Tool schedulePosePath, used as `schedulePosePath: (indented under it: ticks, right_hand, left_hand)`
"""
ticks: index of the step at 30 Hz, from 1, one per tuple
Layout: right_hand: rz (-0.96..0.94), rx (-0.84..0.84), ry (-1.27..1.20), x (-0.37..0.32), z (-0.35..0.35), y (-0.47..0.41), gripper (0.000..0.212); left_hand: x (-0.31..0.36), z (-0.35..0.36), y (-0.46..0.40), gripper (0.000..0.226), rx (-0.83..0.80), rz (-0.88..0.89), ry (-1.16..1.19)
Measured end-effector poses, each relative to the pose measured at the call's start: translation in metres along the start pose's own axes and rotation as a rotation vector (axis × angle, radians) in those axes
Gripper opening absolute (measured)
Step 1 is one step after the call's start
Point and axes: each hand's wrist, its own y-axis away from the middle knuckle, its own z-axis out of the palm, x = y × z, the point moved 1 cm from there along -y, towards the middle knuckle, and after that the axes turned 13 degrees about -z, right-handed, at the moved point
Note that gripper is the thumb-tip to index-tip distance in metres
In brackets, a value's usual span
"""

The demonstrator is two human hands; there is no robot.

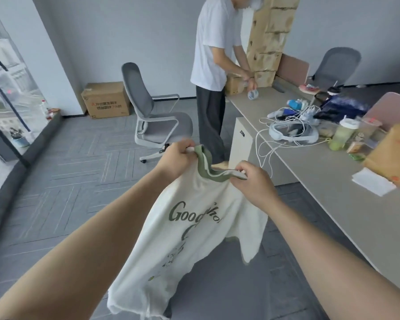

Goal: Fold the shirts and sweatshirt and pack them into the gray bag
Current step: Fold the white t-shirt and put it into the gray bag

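I hold the shirt (189, 229) up in the air in front of me, over the floor and just beside the bench (346, 195), so it hangs straight and I can find its shape before folding; my left hand (174, 161) has its grip pinched tight on one side of the green collar, my right hand (255, 183) pinched on the other. It is cream with green lettering and a faint drawing below, rumpled and twisted; I see no gray bag
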Motion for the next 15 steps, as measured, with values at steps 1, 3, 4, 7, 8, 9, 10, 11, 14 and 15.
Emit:
schedulePosePath:
  ticks: [1, 3, 4, 7, 8, 9, 10, 11, 14, 15]
  right_hand:
    - [0.010, 0.036, -0.010, 0.004, -0.012, 0.004, 0.016]
    - [0.032, 0.111, -0.018, 0.012, -0.039, 0.013, 0.015]
    - [0.038, 0.150, -0.013, 0.016, -0.054, 0.017, 0.013]
    - [0.029, 0.259, -0.018, 0.032, -0.103, 0.030, 0.011]
    - [0.018, 0.287, -0.022, 0.037, -0.120, 0.035, 0.013]
    - [0.009, 0.309, -0.032, 0.043, -0.137, 0.040, 0.015]
    - [0.001, 0.318, -0.041, 0.051, -0.154, 0.046, 0.015]
    - [-0.006, 0.317, -0.038, 0.060, -0.170, 0.051, 0.012]
    - [-0.015, 0.301, 0.016, 0.090, -0.220, 0.072, 0.010]
    - [-0.006, 0.299, 0.029, 0.101, -0.237, 0.080, 0.012]
  left_hand:
    - [0.012, 0.011, -0.002, 0.011, -0.029, 0.024, 0.005]
    - [0.039, 0.033, -0.003, 0.014, -0.054, 0.087, -0.005]
    - [0.053, 0.044, -0.005, 0.015, -0.058, 0.122, -0.017]
    - [0.094, 0.085, -0.007, 0.010, -0.086, 0.211, -0.009]
    - [0.108, 0.099, -0.007, 0.010, -0.090, 0.228, 0.001]
    - [0.121, 0.114, -0.008, 0.010, -0.092, 0.240, 0.008]
    - [0.133, 0.128, -0.007, 0.009, -0.093, 0.251, 0.015]
    - [0.144, 0.143, -0.006, 0.008, -0.090, 0.253, 0.023]
    - [0.169, 0.190, -0.004, 0.018, -0.078, 0.220, 0.058]
    - [0.176, 0.206, -0.003, 0.023, -0.074, 0.202, 0.053]
